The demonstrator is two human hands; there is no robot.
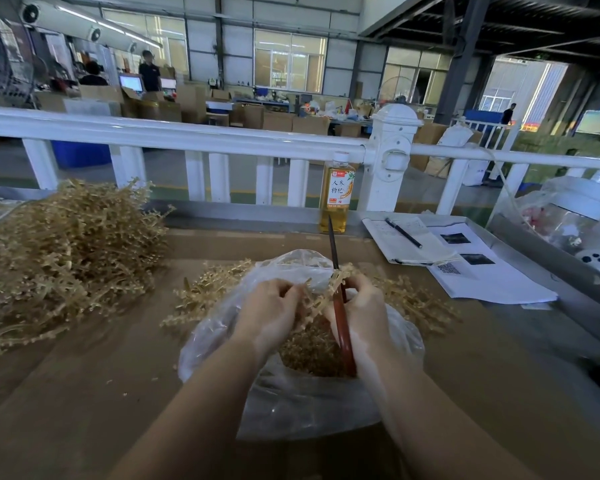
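Observation:
A clear plastic bag (pixel 291 400) lies open on the brown table (pixel 84 393), filled with small golden plastic sprig pieces (pixel 309 348). Over its mouth, my left hand (pixel 271 313) pinches a golden sprig (pixel 314 299). My right hand (pixel 364 317) grips red-handled scissors (pixel 342 317), whose dark blades point up and away, beside that sprig. More golden sprigs (pixel 416 303) lie spread behind the bag.
A large heap of golden sprigs (pixel 59 251) fills the table's left. A yellow drink bottle (pixel 336 195) stands by the white railing (pixel 187 136). A notebook with a pen (pixel 406 237) and printed sheets (pixel 482 275) lie at the right, plastic-wrapped items (pixel 575 216) beyond.

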